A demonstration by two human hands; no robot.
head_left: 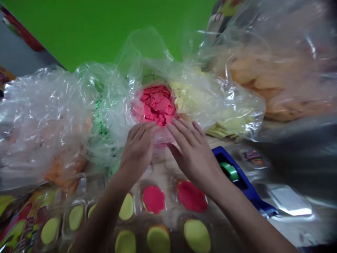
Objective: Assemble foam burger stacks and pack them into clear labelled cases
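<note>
From my head camera feed, left to right: a clear bag of orange dough (39,119), then a bag of green dough (101,119), both bunched up. My view showed the left hand (138,149) open, fingers (142,131) spread on the plastic at the lower edge of the pink dough (156,103), no grip. The pink dough sat in a plastic opening at centre, between the green and the yellow dough (205,105). The right hand (195,156) was open too, fingertips (181,130) on the same plastic, no grip. Below both hands lay a plastic tray (137,207) with red and yellow-green discs in its cups. Further right were a blue tape dispenser (243,175) holding green tape (229,171), and a bag of peach dough (273,84) at top right.
</note>
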